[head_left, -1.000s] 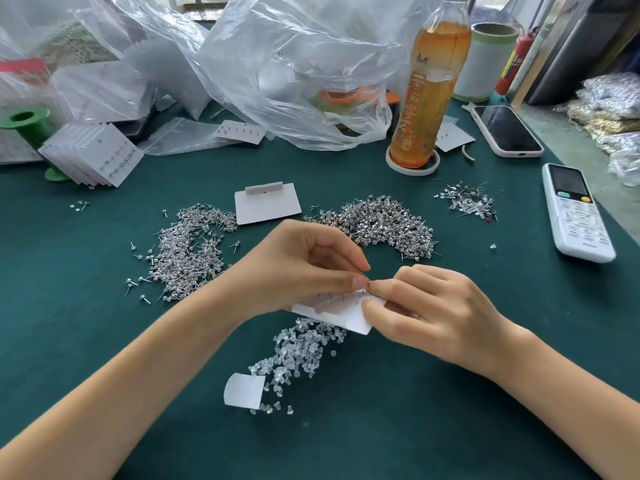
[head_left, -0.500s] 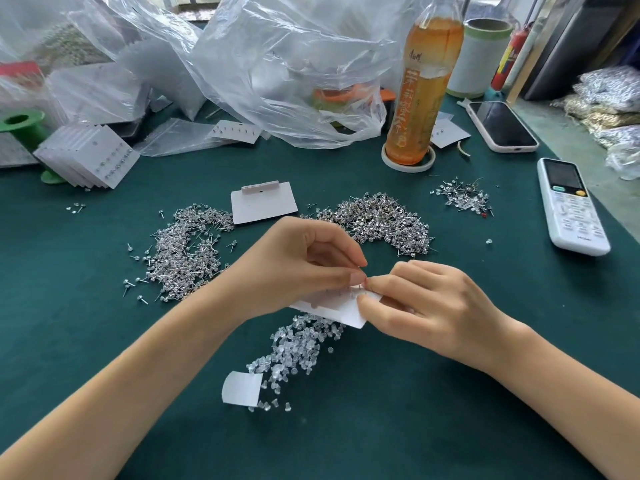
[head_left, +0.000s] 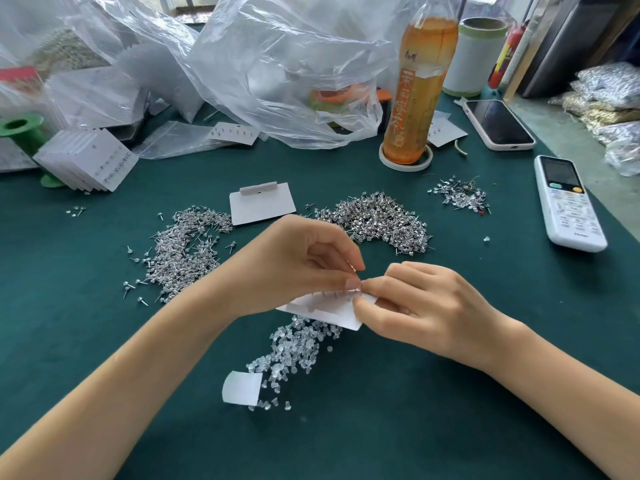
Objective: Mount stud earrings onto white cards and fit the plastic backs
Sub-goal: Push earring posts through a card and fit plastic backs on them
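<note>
While both hands pinch it | white card (head_left: 332, 311) tilted, stud posts along top | fingers (head_left: 375, 289) curled

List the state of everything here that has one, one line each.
left hand: pinches the white card's top edge
right hand: grips the card's right end
white card: held off the table, stud posts poking through
bottle: upright, mostly full
phone: screen dark
remote: lying face up

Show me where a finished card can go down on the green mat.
Bare mat lies near the front edge, right of the plastic backs. Another patch sits between the right stud pile and the remote. The back, under the bags, is crowded.
</note>
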A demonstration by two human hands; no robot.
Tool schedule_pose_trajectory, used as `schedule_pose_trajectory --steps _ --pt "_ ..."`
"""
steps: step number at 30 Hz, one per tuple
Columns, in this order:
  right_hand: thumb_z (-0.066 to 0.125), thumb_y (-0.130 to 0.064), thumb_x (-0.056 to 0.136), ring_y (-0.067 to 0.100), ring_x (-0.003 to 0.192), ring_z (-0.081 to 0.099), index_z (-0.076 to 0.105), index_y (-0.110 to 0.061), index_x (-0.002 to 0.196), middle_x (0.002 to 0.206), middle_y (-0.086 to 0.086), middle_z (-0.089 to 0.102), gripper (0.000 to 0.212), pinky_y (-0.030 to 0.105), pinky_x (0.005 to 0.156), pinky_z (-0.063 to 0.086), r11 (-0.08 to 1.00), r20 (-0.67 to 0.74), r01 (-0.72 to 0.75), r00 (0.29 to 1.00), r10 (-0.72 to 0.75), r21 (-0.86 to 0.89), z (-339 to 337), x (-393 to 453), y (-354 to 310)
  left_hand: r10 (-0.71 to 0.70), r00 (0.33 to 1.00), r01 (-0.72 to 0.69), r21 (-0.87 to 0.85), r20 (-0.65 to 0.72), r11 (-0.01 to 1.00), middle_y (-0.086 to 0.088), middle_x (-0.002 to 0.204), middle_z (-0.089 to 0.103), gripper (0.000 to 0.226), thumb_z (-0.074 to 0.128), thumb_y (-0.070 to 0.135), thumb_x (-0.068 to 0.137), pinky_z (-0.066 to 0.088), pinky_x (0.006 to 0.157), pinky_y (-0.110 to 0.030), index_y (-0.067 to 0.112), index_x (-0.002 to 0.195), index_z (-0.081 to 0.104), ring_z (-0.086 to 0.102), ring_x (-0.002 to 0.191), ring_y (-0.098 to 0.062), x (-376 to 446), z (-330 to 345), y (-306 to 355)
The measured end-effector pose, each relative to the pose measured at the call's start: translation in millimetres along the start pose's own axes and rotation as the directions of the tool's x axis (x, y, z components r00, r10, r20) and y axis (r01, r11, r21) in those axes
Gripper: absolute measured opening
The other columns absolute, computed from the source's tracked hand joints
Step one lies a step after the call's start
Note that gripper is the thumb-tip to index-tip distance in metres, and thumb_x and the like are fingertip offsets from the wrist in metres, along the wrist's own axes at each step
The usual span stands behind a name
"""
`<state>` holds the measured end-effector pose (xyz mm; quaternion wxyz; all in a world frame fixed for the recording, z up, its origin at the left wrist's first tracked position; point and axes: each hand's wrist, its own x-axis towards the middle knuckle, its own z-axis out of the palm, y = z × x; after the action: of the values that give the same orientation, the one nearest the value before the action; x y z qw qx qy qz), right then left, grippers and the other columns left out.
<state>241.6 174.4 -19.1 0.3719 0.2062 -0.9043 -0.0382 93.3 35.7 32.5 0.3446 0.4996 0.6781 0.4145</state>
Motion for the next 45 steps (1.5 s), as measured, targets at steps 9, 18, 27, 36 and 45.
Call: schedule_pose_trajectory --steps 9,18,27,36,45 --pt "0.065 0.004 0.084 0.022 0.054 0.045 0.052 -0.011 0.098 0.068 0.006 0.063 0.025 0.029 0.051 0.042 1.000 -0.003 -0.005 1.000 0.005 -0.017 2 -1 -2 -0.018 1.000 0.018 0.024 0.001 1.000 -0.005 0.078 0.074 0.015 0.077 0.005 0.073 0.055 0.071 -0.018 0.007 0.087 0.070 0.071 0.073 -0.014 -1 3 -1" --pt "0.064 0.005 0.084 0.023 0.055 0.047 0.050 -0.010 0.098 0.071 0.007 0.064 0.025 0.029 0.052 0.042 1.000 0.013 -0.012 1.000 0.012 -0.009 -1 -1 -3 -0.045 0.996 0.040 -0.067 -0.074 0.997 -0.010 0.082 0.073 0.011 0.073 0.005 0.078 0.054 0.078 -0.050 0.009 0.088 0.071 0.069 0.082 -0.028 -7 5 -2" --pt "0.066 0.004 0.082 0.022 0.055 0.047 0.050 -0.011 0.097 0.069 0.006 0.063 0.027 0.029 0.052 0.043 0.999 -0.001 -0.003 1.000 0.003 -0.039 1 -2 -5 -0.023 0.995 0.020 -0.037 -0.099 0.999 -0.006 0.078 0.073 0.010 0.073 0.002 0.078 0.057 0.075 -0.039 0.010 0.084 0.072 0.069 0.074 -0.018 -7 9 -6" --pt "0.067 0.004 0.081 0.022 0.054 0.046 0.051 -0.010 0.097 0.069 0.006 0.064 0.026 0.029 0.050 0.041 0.998 -0.023 0.003 1.000 -0.005 -0.064 1 -3 -6 -0.008 0.997 0.006 -0.034 -0.074 0.999 -0.004 0.076 0.073 0.010 0.073 0.002 0.078 0.054 0.066 -0.019 0.010 0.084 0.072 0.066 0.068 -0.007 -7 11 -7" --pt "0.068 0.005 0.079 0.021 0.052 0.045 0.052 -0.009 0.098 0.070 0.007 0.065 0.028 0.028 0.049 0.038 0.997 -0.052 0.006 0.999 -0.011 -0.083 2 -3 -6 0.003 0.998 -0.003 0.009 -0.055 1.000 -0.006 0.080 0.073 0.010 0.074 0.005 0.078 0.055 0.072 -0.045 0.010 0.087 0.072 0.069 0.075 -0.021 -6 11 -5"
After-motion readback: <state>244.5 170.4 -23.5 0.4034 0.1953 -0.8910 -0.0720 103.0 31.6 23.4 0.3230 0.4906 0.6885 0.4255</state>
